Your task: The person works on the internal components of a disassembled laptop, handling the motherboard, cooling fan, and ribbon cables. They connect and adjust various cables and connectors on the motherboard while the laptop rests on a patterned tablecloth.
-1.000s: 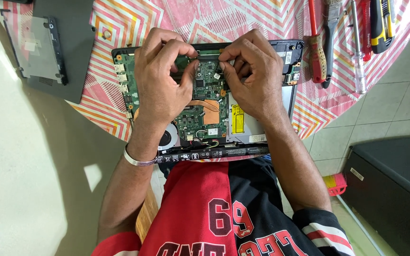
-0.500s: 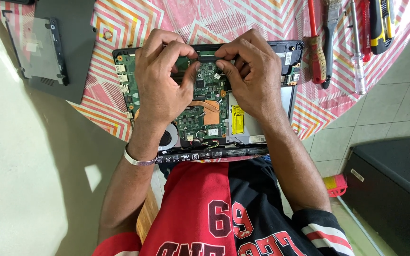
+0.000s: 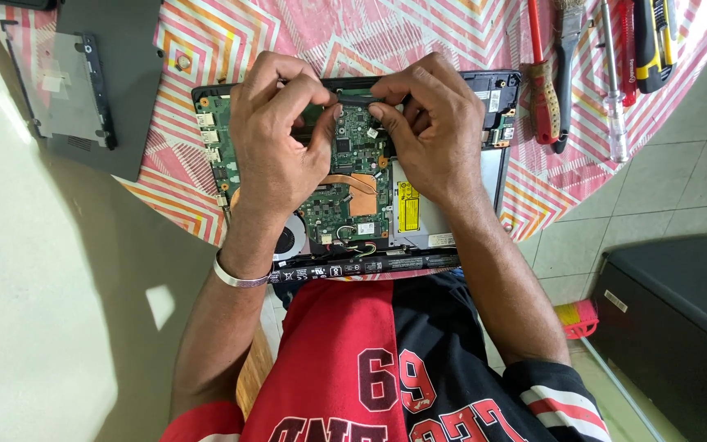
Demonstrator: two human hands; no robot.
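Note:
An opened laptop [image 3: 484,176] lies on the round table with its green motherboard [image 3: 352,176], copper heat pipe and fan [image 3: 290,240] exposed. My left hand [image 3: 276,139] and my right hand [image 3: 431,131] rest over the far part of the board. Both pinch a narrow dark green module [image 3: 359,98] between thumbs and fingertips at the laptop's far edge. A silver optical drive [image 3: 419,209] with a yellow label sits under my right wrist. A metal bracelet [image 3: 237,277] circles my left wrist.
A dark bottom cover [image 3: 120,90] with a silver drive bracket [image 3: 63,82] lies at far left. Screwdrivers [image 3: 543,82], a brush and a yellow-black cutter [image 3: 656,41] lie at far right. A small screw piece [image 3: 182,61] sits on the patterned tablecloth [image 3: 304,29]. A dark box [image 3: 681,327] stands on the floor.
Both hands stay on the module at the laptop's far edge; the fingers have shifted only slightly. Nothing else has moved.

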